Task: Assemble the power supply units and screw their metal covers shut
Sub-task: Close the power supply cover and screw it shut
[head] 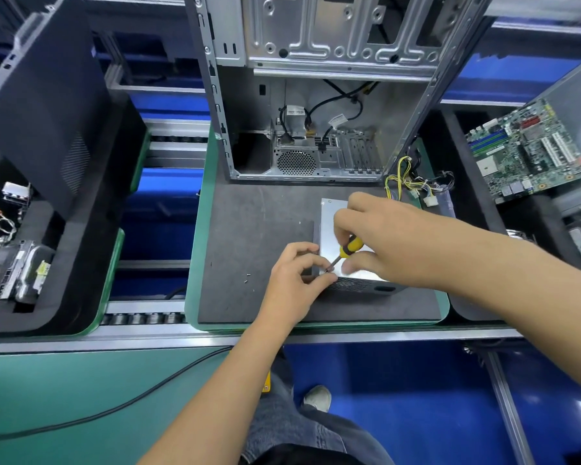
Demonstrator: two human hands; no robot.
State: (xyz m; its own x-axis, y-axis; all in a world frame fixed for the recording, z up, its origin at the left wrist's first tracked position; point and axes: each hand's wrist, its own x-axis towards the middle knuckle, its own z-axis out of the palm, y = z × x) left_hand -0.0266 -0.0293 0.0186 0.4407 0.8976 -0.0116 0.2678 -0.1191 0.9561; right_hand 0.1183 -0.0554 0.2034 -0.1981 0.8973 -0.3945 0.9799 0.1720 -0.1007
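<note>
The PSU (pixel 349 253) lay on the grey mat (pixel 255 236) just in front of the open PC case (pixel 316 95), and the step in hand seemed to be driving a cover screw at its near-left corner. The right hand (pixel 379 236) was clamped on the yellow screwdriver (pixel 348 248), tip down at that corner; the left hand (pixel 299 273) pinched at the tip, prob. steadying the screw. Next move, I judged, needed straight turning w/ light pressure; spare screws (pixel 247 277) lay left of the PSU, and no writing was readable.

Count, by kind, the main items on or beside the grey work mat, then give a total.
Power supply unit: 1
Screwdriver: 1
Open computer case: 1
Loose screws on mat: 2
Motherboard: 1
Total: 6
</note>
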